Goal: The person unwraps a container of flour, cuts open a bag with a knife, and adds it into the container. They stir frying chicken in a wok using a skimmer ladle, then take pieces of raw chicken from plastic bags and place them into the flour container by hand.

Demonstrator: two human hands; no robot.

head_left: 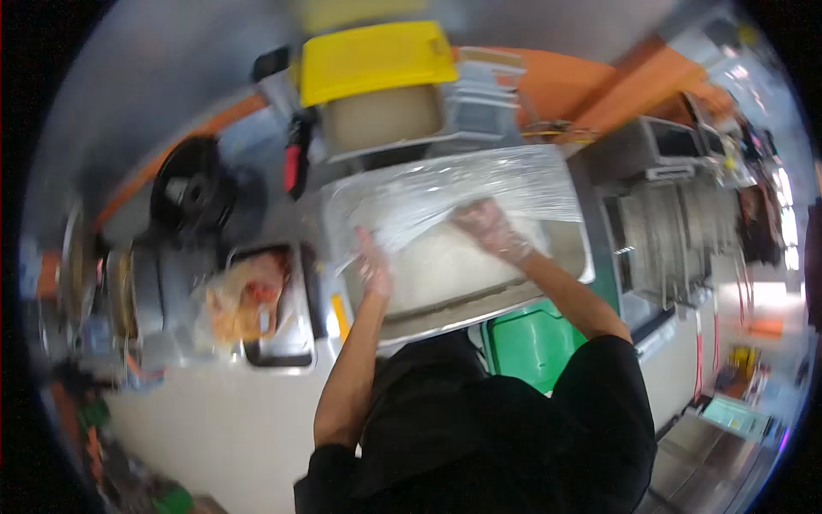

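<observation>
In front of me is a large metal tray [462, 313] holding white powder [419, 270] that looks like flour. Clear plastic wrap [505, 178] stretches over its far part, and the near part is uncovered. My right hand [490, 230], in a clear glove, is over the middle of the tray with its fingers bent at the wrap's near edge, which pulls into creases toward it. Also gloved, my left hand [373, 265] lies along the tray's left side by the wrap, fingers stretched out. Motion blurs the fingertips of both hands.
Behind the tray stands a container [385, 120] with a yellow lid [377, 62] tilted over it. To the left are a bag of reddish food [248, 295] on a metal tray [300, 343], a red-handled tool [293, 167] and a black round pan [193, 184]. A green bin [535, 343] sits below, wire racks [664, 236] right.
</observation>
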